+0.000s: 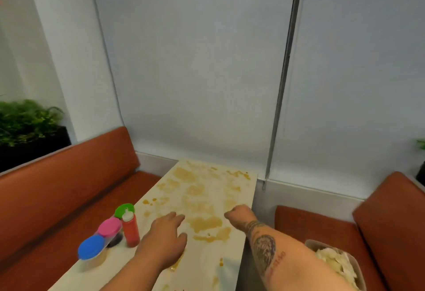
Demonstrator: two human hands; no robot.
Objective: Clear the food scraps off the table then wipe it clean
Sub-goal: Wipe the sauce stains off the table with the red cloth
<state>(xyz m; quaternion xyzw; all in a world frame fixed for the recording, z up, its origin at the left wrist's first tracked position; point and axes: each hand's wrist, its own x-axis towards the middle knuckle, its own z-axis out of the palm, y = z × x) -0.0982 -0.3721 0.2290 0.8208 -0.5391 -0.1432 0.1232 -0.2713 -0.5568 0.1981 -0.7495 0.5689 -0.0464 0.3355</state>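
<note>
Head view, writing: red letters are tattooed on the right forearm (277, 264), too blurred for us to read.
Left hand (165, 240): palm down, fingers loosely spread and holding nothing, over the table (241, 189); we cannot tell if it touches.
Right hand (240, 216): curled in a fist above the table's right edge; we see nothing inside it.
Smears (207, 224): yellow-brown and patchy, between the two hands and far beyond the fingertips, with small drops beside the left wrist.
Table: pale, smooth, a long rectangle.
Red bottle (130, 231): squeeze shape with a white nozzle, upright just left of the left hand.
Tubs: clear plastic with round lids, green (124, 210), pink (110, 226) and blue (91, 247), in a row left of the bottle.
Bin (361, 274): pale tub beneath the right forearm, holding white crumpled stuff.
Benches (57, 187): orange-brown padding, outside each hand.
</note>
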